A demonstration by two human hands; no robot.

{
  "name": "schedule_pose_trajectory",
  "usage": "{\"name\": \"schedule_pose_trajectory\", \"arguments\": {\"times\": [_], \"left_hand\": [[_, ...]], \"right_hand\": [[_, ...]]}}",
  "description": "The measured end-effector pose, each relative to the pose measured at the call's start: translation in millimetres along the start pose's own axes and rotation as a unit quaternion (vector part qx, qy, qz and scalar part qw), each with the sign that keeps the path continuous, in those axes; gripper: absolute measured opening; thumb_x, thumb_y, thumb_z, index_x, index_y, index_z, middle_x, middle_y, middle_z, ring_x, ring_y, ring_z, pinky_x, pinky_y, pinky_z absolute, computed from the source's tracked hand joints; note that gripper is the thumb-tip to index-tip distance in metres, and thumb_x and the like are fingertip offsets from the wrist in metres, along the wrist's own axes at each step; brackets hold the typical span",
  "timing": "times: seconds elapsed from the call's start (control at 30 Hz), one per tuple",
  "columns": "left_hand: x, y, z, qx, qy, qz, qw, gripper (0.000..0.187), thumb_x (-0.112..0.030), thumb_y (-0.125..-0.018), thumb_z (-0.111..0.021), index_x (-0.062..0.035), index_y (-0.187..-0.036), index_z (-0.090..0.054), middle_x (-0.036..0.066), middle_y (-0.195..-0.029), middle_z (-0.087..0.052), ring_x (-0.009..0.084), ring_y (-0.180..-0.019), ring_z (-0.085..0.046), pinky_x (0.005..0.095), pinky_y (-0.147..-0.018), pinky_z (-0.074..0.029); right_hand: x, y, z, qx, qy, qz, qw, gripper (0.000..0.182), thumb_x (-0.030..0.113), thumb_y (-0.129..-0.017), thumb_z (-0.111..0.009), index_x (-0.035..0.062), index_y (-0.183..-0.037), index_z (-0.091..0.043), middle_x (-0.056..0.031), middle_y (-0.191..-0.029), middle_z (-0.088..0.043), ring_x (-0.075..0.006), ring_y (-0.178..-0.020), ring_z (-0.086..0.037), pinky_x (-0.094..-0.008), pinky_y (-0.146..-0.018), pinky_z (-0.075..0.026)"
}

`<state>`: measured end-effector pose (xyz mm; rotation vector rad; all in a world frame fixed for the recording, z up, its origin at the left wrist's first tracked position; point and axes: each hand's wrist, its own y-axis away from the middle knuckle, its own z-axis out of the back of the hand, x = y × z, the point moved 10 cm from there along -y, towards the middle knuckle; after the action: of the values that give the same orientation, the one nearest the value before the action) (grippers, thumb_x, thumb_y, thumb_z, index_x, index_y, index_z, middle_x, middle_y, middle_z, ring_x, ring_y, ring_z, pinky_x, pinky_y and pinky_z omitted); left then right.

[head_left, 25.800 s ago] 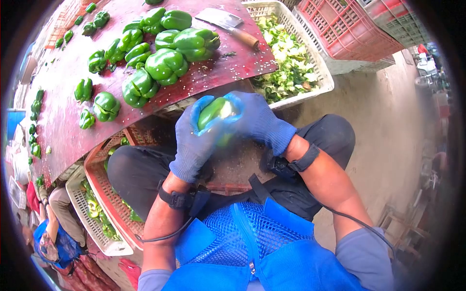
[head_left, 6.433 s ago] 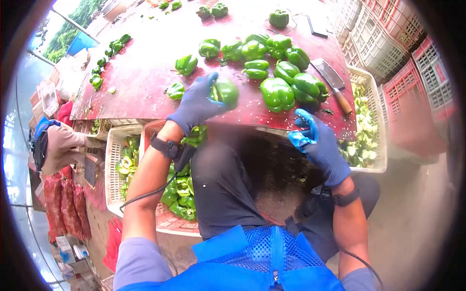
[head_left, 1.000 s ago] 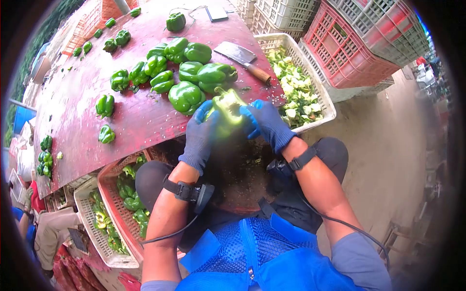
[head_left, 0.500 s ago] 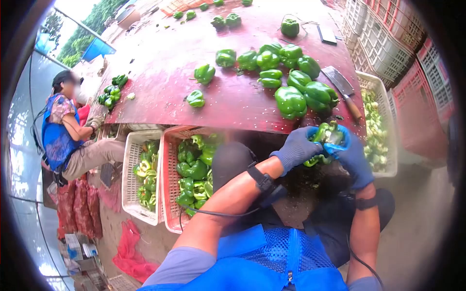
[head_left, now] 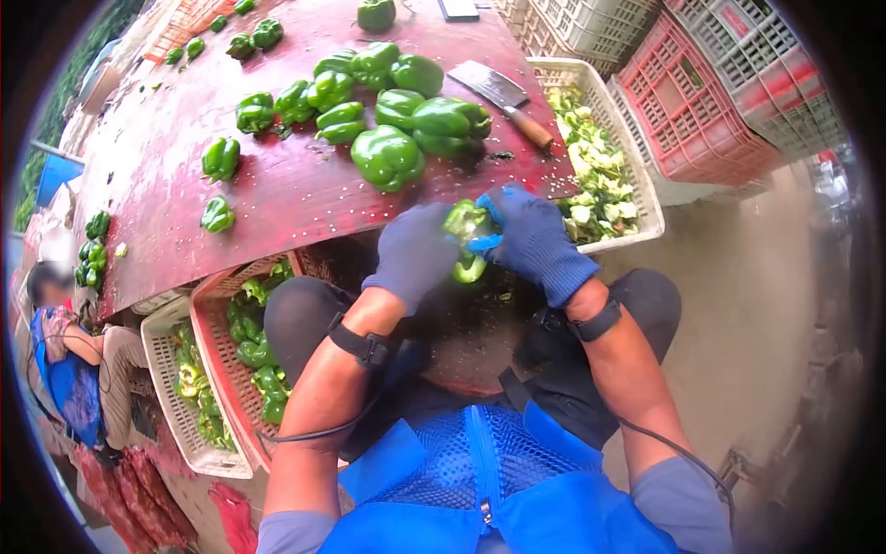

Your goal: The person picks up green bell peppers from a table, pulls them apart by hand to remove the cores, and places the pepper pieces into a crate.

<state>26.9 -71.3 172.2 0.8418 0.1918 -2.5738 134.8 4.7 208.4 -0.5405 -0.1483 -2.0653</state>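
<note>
A cut green bell pepper (head_left: 464, 227) is between my gloved hands, just past the table's near edge, its pale inside partly showing. My left hand (head_left: 415, 251), slightly blurred, is closed around its left side. From the right, my right hand (head_left: 537, 242) grips the pepper with blue-coated fingertips at its opening. Whole green bell peppers (head_left: 388, 158) lie in a group on the red table (head_left: 286, 198) beyond my hands. A cleaver (head_left: 503, 97) with a wooden handle rests near the table's right edge.
At the right, a white crate (head_left: 651, 217) holds pale green pepper scraps. A red crate (head_left: 214, 319) and a white crate (head_left: 161, 369) with peppers stand at lower left. Stacked crates (head_left: 688, 102) rise at upper right. Another person (head_left: 69, 355) sits at far left.
My view has turned to the right, so the table and crates sit further left. Both hands still hold the pepper, and my left hand now covers more of its left side.
</note>
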Motion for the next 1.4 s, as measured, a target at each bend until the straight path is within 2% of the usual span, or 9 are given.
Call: {"name": "schedule_pose_trajectory", "arguments": {"times": [0.33,0.4,0.77,0.83,1.0,1.03,1.13,1.3,1.4], "left_hand": [[4,-5,-9,0.08,-0.001,0.04,0.996,0.03,-0.025,-0.078,-0.067,-0.0091,-0.103,-0.07,0.019,-0.093,-0.069,0.0371,-0.093,-0.066,0.0436,-0.082,-0.051],[11,-6,-14,0.086,-0.001,0.044,0.995,0.031,-0.025,-0.078,-0.067,-0.0086,-0.104,-0.07,0.02,-0.093,-0.069,0.0372,-0.093,-0.066,0.0437,-0.082,-0.051],[29,-8,-33,0.176,0.019,0.062,0.982,0.035,-0.033,-0.081,-0.063,-0.0035,-0.098,-0.071,0.022,-0.089,-0.069,0.0367,-0.088,-0.068,0.0438,-0.079,-0.053],[27,-6,-39,0.203,0.141,0.083,0.966,0.028,-0.015,-0.077,-0.069,0.0008,-0.1,-0.071,0.009,-0.083,-0.071,0.0169,-0.075,-0.067,0.033,-0.071,-0.052],[31,5,-54,0.253,0.282,0.148,0.913,0.02,-0.004,-0.081,-0.064,0.003,-0.099,-0.07,0.003,-0.083,-0.068,0.0098,-0.071,-0.062,0.0277,-0.066,-0.051],[27,8,-53,0.258,0.313,0.156,0.9,0.02,-0.003,-0.082,-0.063,0.0033,-0.099,-0.069,0.003,-0.084,-0.068,0.0098,-0.07,-0.062,0.027,-0.065,-0.051],[25,10,-49,0.241,0.353,0.16,0.89,0.02,-0.002,-0.081,-0.064,0.0031,-0.099,-0.069,0.004,-0.085,-0.068,0.0101,-0.07,-0.062,0.0265,-0.064,-0.051],[3,18,-26,0.208,0.386,0.141,0.887,0.023,-0.001,-0.08,-0.062,0.0035,-0.101,-0.068,0.003,-0.087,-0.069,0.0096,-0.074,-0.062,0.026,-0.069,-0.051],[-2,24,-12,0.21,0.269,0.114,0.933,0.026,-0.002,-0.079,-0.061,0.0029,-0.103,-0.068,0.003,-0.09,-0.069,0.0082,-0.078,-0.061,0.0261,-0.073,-0.051]], "right_hand": [[12,6,-18,-0.031,0.089,0.083,0.992,0.035,0.037,-0.074,-0.074,0.0141,-0.096,-0.061,-0.0114,-0.084,-0.059,-0.0313,-0.069,-0.064,-0.0427,-0.059,-0.05],[22,9,-19,-0.057,0.149,0.112,0.981,0.015,0.028,-0.077,-0.066,0.0157,-0.087,-0.063,-0.0085,-0.077,-0.061,-0.0266,-0.063,-0.066,-0.0388,-0.053,-0.051],[22,23,-16,-0.093,0.134,0.144,0.976,0.023,0.034,-0.076,-0.07,0.0143,-0.085,-0.063,-0.0097,-0.076,-0.056,-0.0301,-0.055,-0.059,-0.0431,-0.049,-0.046],[21,24,-11,-0.097,0.123,0.148,0.977,0.025,0.036,-0.075,-0.071,0.0137,-0.083,-0.063,-0.0102,-0.075,-0.056,-0.0308,-0.056,-0.059,-0.043,-0.05,-0.046],[-3,32,31,-0.224,-0.127,0.094,0.962,0.028,0.033,-0.074,-0.078,0.0114,-0.075,-0.061,-0.0078,-0.069,-0.06,-0.0238,-0.053,-0.058,-0.0384,-0.053,-0.048],[-48,28,0,-0.166,-0.37,-0.077,0.911,0.028,0.026,-0.076,-0.082,0.0101,-0.073,-0.06,-0.0037,-0.068,-0.062,-0.0121,-0.055,-0.055,-0.0313,-0.053,-0.047],[-63,34,5,-0.161,-0.52,-0.211,0.812,0.026,0.018,-0.077,-0.083,0.0092,-0.072,-0.059,0.0008,-0.069,-0.062,-0.0052,-0.061,-0.053,-0.0242,-0.053,-0.044],[-78,41,9,-0.189,-0.54,-0.259,0.778,0.026,0.015,-0.078,-0.083,0.0084,-0.072,-0.059,0.0035,-0.07,-0.059,-0.0041,-0.062,-0.051,-0.0225,-0.053,-0.043],[-80,40,43,-0.265,-0.416,-0.154,0.856,0.028,0.02,-0.076,-0.085,0.0077,-0.073,-0.06,0.0007,-0.067,-0.062,-0.0086,-0.058,-0.055,-0.027,-0.054,-0.046]]}}
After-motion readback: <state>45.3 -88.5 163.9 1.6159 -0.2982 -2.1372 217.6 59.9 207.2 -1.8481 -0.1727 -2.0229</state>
